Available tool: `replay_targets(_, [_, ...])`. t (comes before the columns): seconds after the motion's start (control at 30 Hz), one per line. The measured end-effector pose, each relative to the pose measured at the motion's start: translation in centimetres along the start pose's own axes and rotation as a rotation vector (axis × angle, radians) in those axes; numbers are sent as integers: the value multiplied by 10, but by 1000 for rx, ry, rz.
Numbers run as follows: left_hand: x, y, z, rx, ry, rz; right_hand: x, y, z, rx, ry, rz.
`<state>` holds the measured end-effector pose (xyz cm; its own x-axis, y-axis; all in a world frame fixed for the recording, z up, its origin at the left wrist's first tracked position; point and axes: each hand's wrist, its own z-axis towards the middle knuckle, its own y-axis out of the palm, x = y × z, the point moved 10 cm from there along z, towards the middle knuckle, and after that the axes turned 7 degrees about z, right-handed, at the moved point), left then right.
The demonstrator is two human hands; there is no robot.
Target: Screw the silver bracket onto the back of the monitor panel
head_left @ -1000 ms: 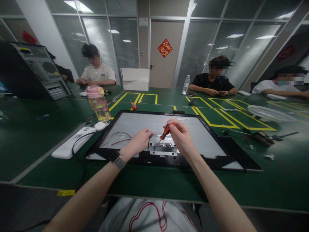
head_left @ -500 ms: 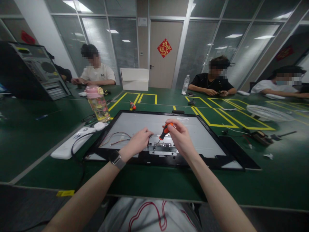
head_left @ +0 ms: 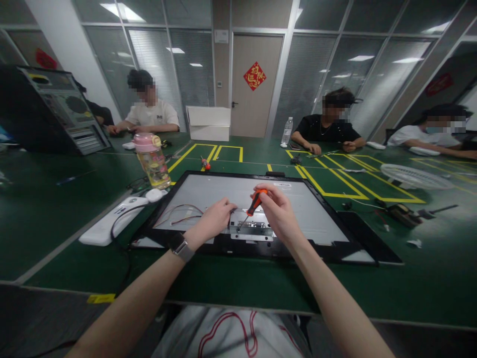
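A flat monitor panel (head_left: pixel 208 191) lies face down on the green table, its grey back framed in black. Near its front edge sits a small metal bracket (head_left: pixel 250 229). My right hand (head_left: pixel 278 215) is closed round an orange-and-black screwdriver (head_left: pixel 254 202), whose tip points down-left onto the bracket. My left hand (head_left: pixel 213 219), with a watch on the wrist, rests with curled fingers on the panel at the bracket's left end. Thin red and brown wires (head_left: pixel 179 213) run across the panel left of that hand.
A white power strip (head_left: pixel 108 223) and a pink-lidded bottle (head_left: pixel 152 160) stand left of the panel. A computer case (head_left: pixel 55 109) is at far left, a white box (head_left: pixel 208 122) at the back, a fan grille (head_left: pixel 415 175) and small parts at right. Three people sit across the table.
My hands and the screwdriver have hardly moved; the handle sits slightly differently in my fingers. The person in black across the table has moved their arms apart.
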<state>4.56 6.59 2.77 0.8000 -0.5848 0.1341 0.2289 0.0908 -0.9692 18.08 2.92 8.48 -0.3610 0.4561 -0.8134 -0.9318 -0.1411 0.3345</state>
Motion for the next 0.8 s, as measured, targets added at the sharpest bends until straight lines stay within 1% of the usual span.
replay_targets(0.13, [0, 1, 0, -1, 3, -8, 1, 2, -1, -38, 16, 4])
replay_targets(0.3, [0, 2, 0, 11, 16, -19, -5, 10, -2, -86, -2, 1])
replay_targets(0.43, [0, 2, 0, 6, 11, -32, -3, 6, -2, -46, 7, 13])
replay_targets(0.57, [0, 1, 1, 6, 11, -32, 3, 0, 0, -5, 36, 79])
replay_targets(0.67, [0, 2, 1, 9, 13, -27, 4, 3, 0, -27, 54, 112])
replay_targets(0.8, [-1, 3, 1, 3, 2, -12, 1, 12, -1, -70, 77, 173])
